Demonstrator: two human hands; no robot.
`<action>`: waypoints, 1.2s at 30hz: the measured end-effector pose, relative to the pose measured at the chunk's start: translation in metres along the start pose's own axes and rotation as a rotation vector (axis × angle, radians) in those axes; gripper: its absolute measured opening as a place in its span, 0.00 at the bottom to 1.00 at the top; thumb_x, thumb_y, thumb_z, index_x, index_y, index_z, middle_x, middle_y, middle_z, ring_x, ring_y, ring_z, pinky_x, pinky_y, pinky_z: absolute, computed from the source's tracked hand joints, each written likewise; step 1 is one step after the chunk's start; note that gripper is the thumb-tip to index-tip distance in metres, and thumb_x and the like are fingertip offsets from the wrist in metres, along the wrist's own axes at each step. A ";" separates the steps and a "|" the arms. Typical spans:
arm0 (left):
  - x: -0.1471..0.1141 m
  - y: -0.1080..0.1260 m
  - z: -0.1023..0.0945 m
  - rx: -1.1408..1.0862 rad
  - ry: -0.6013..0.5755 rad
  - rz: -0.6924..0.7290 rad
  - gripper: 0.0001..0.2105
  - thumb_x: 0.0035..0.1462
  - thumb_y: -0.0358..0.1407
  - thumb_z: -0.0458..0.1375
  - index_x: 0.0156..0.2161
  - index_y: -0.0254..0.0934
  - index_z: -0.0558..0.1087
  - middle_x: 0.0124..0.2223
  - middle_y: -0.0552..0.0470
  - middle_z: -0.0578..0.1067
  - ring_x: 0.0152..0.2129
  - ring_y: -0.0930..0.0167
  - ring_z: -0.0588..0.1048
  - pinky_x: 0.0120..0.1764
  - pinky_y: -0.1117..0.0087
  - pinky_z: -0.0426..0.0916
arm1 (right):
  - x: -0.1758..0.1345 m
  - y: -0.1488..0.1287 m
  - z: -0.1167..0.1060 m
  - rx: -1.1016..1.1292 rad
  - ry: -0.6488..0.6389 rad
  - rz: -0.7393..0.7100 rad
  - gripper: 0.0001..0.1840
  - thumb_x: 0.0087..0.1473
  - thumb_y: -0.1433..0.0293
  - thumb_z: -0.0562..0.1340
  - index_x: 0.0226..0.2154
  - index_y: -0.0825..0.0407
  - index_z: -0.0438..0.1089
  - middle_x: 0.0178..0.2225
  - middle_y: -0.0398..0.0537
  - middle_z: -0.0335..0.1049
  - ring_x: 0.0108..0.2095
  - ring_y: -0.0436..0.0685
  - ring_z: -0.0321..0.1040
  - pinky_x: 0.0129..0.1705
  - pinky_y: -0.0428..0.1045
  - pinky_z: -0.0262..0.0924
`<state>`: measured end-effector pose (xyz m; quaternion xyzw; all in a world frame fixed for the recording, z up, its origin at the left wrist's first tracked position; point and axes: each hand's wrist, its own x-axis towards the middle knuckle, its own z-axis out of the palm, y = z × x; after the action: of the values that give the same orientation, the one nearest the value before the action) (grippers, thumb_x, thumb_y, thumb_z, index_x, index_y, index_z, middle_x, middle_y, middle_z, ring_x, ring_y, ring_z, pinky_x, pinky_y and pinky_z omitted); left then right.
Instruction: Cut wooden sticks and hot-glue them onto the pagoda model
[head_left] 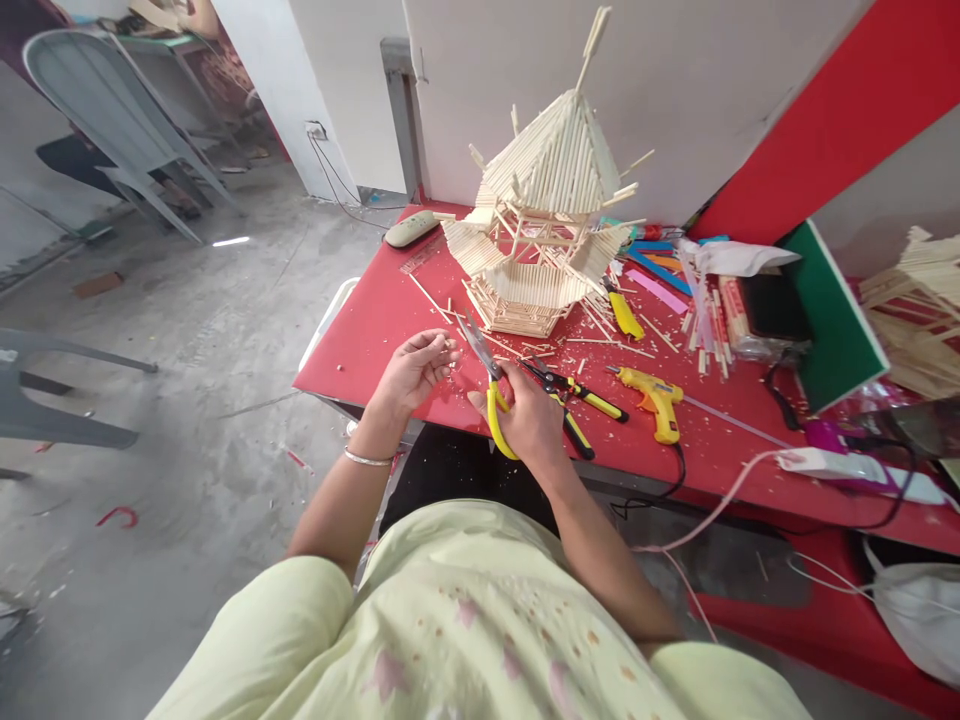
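Note:
My right hand (531,415) grips yellow-handled scissors (478,345), their blades pointing away toward the stick model. Across from the blades, my left hand (416,372) has its thumb and forefinger pinched together, the palm turned partly up. Something small and pale may be between those fingertips; it is too small to make out. Just beyond both hands stands a pagoda-like model of thin wooden sticks (551,165), with a pointed roof and flared lower eaves. Loose sticks (431,298) and tiny offcuts lie around its base.
On the red table (352,340) lie black-and-yellow pliers (592,398), a yellow glue gun (660,398), a yellow-handled tool (624,314) and a pale oblong case (411,229). A green board (832,315) stands at right, near a power strip (832,465). A person (225,70) sits far left.

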<state>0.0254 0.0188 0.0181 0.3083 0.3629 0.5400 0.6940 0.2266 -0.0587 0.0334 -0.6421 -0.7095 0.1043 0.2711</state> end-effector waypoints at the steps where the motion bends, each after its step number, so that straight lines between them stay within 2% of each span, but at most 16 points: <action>1: -0.001 0.000 0.000 -0.034 0.001 -0.018 0.12 0.52 0.35 0.71 0.40 0.35 0.77 0.37 0.51 0.79 0.32 0.74 0.80 0.31 0.78 0.74 | -0.001 -0.001 0.000 -0.013 0.011 -0.006 0.30 0.60 0.48 0.61 0.59 0.46 0.67 0.45 0.51 0.77 0.40 0.60 0.74 0.36 0.50 0.58; 6: -0.001 -0.001 0.004 -0.225 -0.059 -0.110 0.07 0.54 0.30 0.68 0.35 0.35 0.74 0.29 0.54 0.74 0.26 0.80 0.75 0.29 0.83 0.70 | -0.004 -0.002 0.003 -0.059 0.015 -0.061 0.31 0.60 0.49 0.61 0.60 0.46 0.66 0.46 0.54 0.75 0.45 0.63 0.73 0.40 0.51 0.59; 11: -0.003 -0.001 0.010 -0.241 -0.022 -0.151 0.06 0.58 0.32 0.64 0.32 0.35 0.72 0.25 0.54 0.70 0.22 0.78 0.71 0.23 0.80 0.66 | -0.004 -0.004 0.004 -0.092 -0.010 -0.091 0.32 0.61 0.48 0.60 0.62 0.46 0.65 0.46 0.55 0.74 0.45 0.63 0.71 0.41 0.51 0.58; 21: -0.011 0.000 0.018 -0.267 -0.016 -0.198 0.06 0.55 0.32 0.65 0.31 0.34 0.72 0.25 0.53 0.72 0.21 0.78 0.70 0.23 0.79 0.66 | -0.003 -0.009 0.004 -0.098 -0.010 -0.093 0.31 0.62 0.49 0.59 0.61 0.45 0.65 0.45 0.53 0.74 0.44 0.63 0.71 0.40 0.52 0.57; 31: -0.013 -0.005 0.017 -0.192 -0.036 -0.126 0.08 0.55 0.33 0.67 0.31 0.36 0.71 0.27 0.55 0.73 0.23 0.79 0.73 0.28 0.80 0.71 | -0.004 -0.009 0.007 -0.074 -0.056 -0.060 0.28 0.65 0.51 0.57 0.62 0.45 0.66 0.45 0.52 0.77 0.41 0.61 0.74 0.39 0.50 0.58; 36: -0.015 -0.007 0.019 -0.271 0.030 -0.131 0.06 0.55 0.30 0.67 0.33 0.35 0.73 0.27 0.56 0.74 0.23 0.80 0.74 0.28 0.82 0.72 | -0.003 -0.005 0.010 -0.113 -0.053 -0.084 0.30 0.65 0.49 0.56 0.62 0.46 0.67 0.44 0.54 0.79 0.40 0.61 0.76 0.38 0.50 0.58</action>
<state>0.0424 0.0018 0.0248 0.1794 0.3162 0.5422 0.7575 0.2171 -0.0602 0.0273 -0.6230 -0.7475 0.0698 0.2197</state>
